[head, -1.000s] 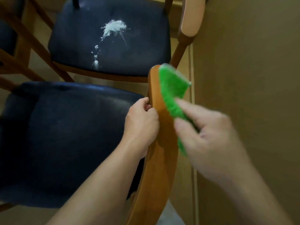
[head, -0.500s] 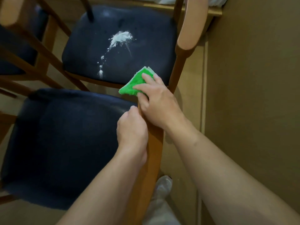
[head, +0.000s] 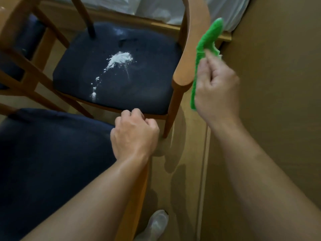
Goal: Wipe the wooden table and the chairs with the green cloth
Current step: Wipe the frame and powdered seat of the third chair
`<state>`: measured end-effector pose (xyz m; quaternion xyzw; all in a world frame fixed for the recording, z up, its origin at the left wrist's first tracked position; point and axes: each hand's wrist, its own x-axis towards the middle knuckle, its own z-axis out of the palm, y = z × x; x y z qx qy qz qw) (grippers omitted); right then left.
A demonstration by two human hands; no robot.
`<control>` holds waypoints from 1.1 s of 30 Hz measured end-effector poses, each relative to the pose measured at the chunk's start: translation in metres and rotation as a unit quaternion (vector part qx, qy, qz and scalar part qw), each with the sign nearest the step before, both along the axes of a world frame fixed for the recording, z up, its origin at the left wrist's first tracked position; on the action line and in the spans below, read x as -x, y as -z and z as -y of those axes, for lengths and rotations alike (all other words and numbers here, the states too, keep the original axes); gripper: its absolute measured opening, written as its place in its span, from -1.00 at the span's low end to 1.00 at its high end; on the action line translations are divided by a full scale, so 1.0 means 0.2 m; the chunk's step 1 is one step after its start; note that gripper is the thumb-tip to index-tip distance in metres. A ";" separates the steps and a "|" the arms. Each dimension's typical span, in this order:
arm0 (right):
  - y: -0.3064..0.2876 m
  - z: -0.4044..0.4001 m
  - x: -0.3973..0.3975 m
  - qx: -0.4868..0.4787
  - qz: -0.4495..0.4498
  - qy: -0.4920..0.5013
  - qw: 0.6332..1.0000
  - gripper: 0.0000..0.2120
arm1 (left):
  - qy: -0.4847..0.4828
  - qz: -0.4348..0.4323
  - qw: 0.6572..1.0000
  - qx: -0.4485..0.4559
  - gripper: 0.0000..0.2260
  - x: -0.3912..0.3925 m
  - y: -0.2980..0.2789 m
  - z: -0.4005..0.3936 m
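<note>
Head | right hand pinches green cloth beside chair armrest | left hand curled, seemingly empty

Right hand lifted green cloth off near chair's backrest, beside far chair's armrest

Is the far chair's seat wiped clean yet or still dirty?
Still dirty. White powder lies in a clump with a trail on the dark seat; the green cloth is off it, held by the right hand.
</note>
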<state>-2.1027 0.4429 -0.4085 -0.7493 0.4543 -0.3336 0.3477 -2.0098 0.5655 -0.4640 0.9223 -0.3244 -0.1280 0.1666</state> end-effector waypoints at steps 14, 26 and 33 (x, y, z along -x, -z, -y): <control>0.23 0.42 -0.28 -0.091 -0.373 -0.105 0.917 -0.48 | 0.111 0.036 0.989 -0.089 -0.79 -0.01 -0.01 0.04; 0.28 0.42 -0.33 -0.012 -0.365 -0.044 0.930 -0.46 | 0.129 0.011 0.984 -0.126 -0.80 -0.05 -0.04 0.07; 0.27 0.35 -0.31 -0.040 -0.399 -0.089 0.912 -0.45 | 0.138 -0.012 0.977 -0.163 -0.85 -0.06 -0.06 0.09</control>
